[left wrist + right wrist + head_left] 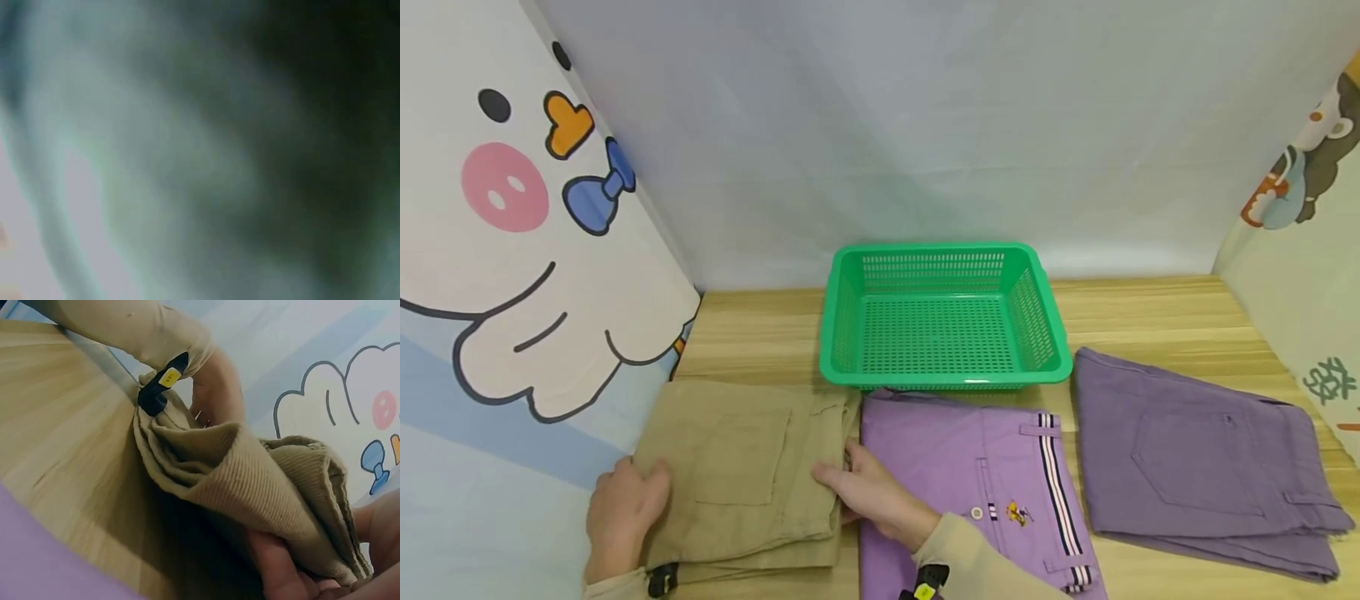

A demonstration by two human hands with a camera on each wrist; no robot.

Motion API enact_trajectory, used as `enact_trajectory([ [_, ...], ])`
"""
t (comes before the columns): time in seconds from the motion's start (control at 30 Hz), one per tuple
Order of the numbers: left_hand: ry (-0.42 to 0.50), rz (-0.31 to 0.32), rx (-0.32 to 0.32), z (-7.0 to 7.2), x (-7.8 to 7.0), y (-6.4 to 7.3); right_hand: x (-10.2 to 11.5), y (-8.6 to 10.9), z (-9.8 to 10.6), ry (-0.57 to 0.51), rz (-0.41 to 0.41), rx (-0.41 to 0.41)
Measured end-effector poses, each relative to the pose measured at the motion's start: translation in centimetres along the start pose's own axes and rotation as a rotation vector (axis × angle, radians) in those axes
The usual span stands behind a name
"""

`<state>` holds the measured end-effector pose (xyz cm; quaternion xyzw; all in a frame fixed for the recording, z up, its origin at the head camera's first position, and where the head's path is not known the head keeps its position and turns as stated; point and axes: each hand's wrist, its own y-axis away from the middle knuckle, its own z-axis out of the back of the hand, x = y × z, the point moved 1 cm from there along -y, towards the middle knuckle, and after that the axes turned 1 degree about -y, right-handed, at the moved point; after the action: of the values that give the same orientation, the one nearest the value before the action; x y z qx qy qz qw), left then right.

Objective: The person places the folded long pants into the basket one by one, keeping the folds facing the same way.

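Note:
Folded khaki trousers point(741, 467) lie at the left of the table in the head view, a pocket facing up. My left hand point(623, 512) holds their left edge, its thumb on top of the cloth. At the right edge my right hand point(880, 492) grips the fold, thumb above and fingers partly hidden. In the right wrist view the layered ribbed cloth point(250, 487) bulges up off the wood between both hands. The left wrist view is too dark and blurred to make out anything.
A green plastic basket point(940, 381) stands at the back middle. Folded light purple trousers point(917, 450) with a striped waistband lie in the middle, beside the khaki pair. Darker purple folded trousers point(1195, 467) lie at the right. Cartoon-printed cloth point(647, 275) walls the left side.

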<state>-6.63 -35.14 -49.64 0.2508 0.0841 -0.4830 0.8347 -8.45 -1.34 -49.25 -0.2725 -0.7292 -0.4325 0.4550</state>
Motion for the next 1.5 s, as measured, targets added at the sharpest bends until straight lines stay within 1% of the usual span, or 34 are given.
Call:
enact_trajectory([
  [0.2,0.007,-0.011,0.018,0.1,0.8,-0.2,1.0,0.2,-0.7,-0.003,0.022,0.024],
  [0.33,0.018,-0.006,0.003,0.0,1.0,-0.2,1.7,0.3,-1.0,0.027,0.055,0.03],
  [0.43,0.014,-0.043,-0.006,0.0,0.8,-0.3,2.2,0.4,-1.1,0.056,0.091,0.028],
  [0.5,0.006,-0.071,0.004,-0.1,0.8,-0.3,2.6,0.4,-1.2,0.064,0.114,0.03],
  [0.57,0.004,-0.083,0.012,-0.1,0.7,-0.2,3.0,0.6,-1.3,0.074,0.131,0.034],
  [0.73,0.018,-0.057,0.017,0.2,0.6,0.0,4.1,0.8,-1.6,0.134,0.177,0.046],
  [0.9,0.056,-0.062,0.042,0.4,0.5,0.0,5.0,0.9,-1.8,0.224,0.231,0.067],
  [1.03,0.083,-0.059,0.047,0.3,0.3,0.2,5.9,1.0,-1.8,0.305,0.275,0.094],
  [1.13,0.104,-0.059,0.046,0.3,0.2,0.2,6.3,1.0,-1.8,0.297,0.282,0.109],
  [1.23,0.137,-0.072,0.039,0.3,0.2,0.3,6.8,1.1,-1.7,0.26,0.276,0.126],
  [1.3,0.158,-0.087,0.031,0.3,0.2,0.4,7.2,1.2,-1.6,0.258,0.269,0.125],
  [1.43,0.287,-0.106,0.024,0.4,0.2,1.0,8.1,1.6,-1.0,0.301,0.286,0.14],
  [1.5,0.384,-0.103,0.028,0.6,0.1,1.4,8.7,1.7,-0.6,0.304,0.312,0.163],
])
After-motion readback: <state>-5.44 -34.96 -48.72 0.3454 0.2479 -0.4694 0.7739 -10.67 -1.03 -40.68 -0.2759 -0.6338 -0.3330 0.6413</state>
